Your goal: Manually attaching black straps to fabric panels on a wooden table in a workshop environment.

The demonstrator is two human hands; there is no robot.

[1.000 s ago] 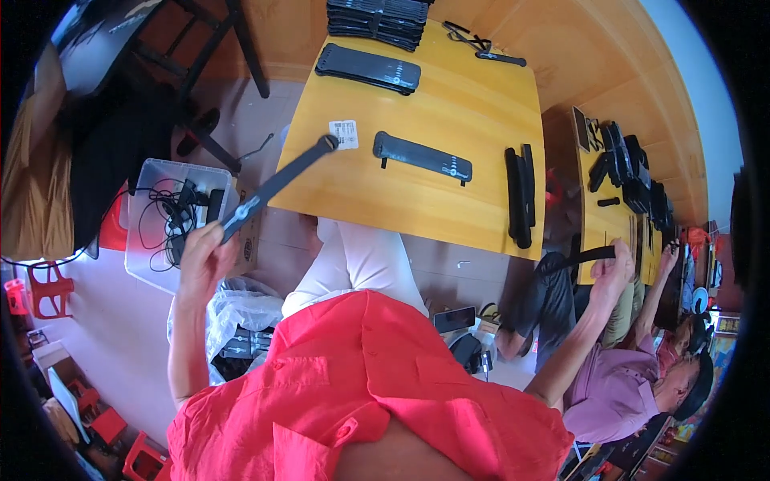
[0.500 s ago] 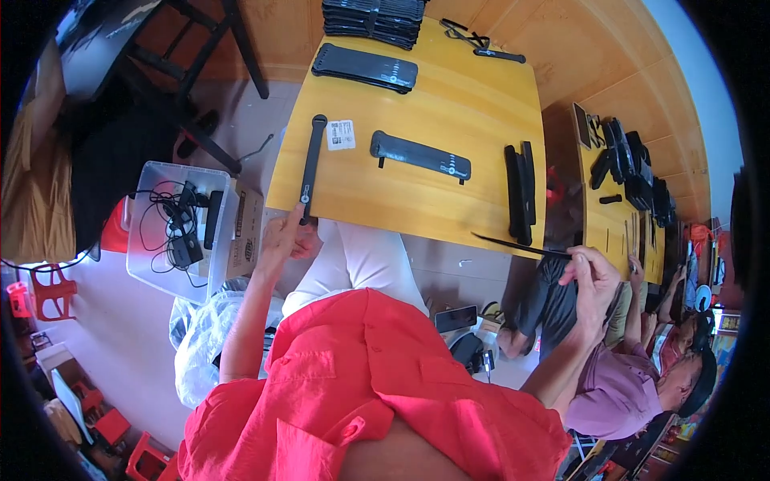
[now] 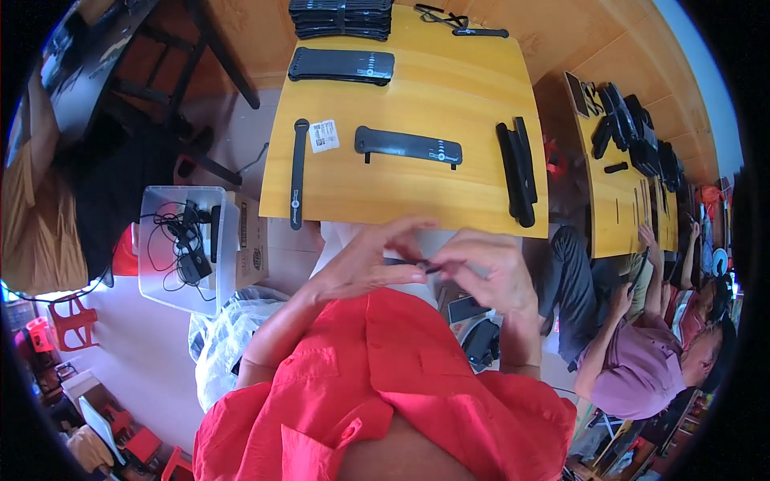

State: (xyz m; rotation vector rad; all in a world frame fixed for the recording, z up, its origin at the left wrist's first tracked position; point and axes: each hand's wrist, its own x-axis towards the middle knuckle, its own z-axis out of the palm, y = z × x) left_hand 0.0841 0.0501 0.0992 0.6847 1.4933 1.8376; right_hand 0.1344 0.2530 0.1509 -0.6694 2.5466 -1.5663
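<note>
Just off the near edge of the wooden table, my hands meet over my lap with a thin black strap between them. My right hand pinches it between thumb and fingers. At its other side my left hand holds it near the thumb, fingers partly curled; most of the strap is hidden by the hands. Beyond them lies a flat dark sleeve with small tabs poking out beneath. To its left are a long black strap with a rounded end and a white printed label.
Dark sleeves and a tall bundled stack occupy the far left. Long black pieces lie along the right edge. A clear bin of cables stands left. At right, a person in purple works at another table.
My left hand has left the long strap on the table and moved right. My right hand has come left with the thin black strap, and both hands now meet at it.
</note>
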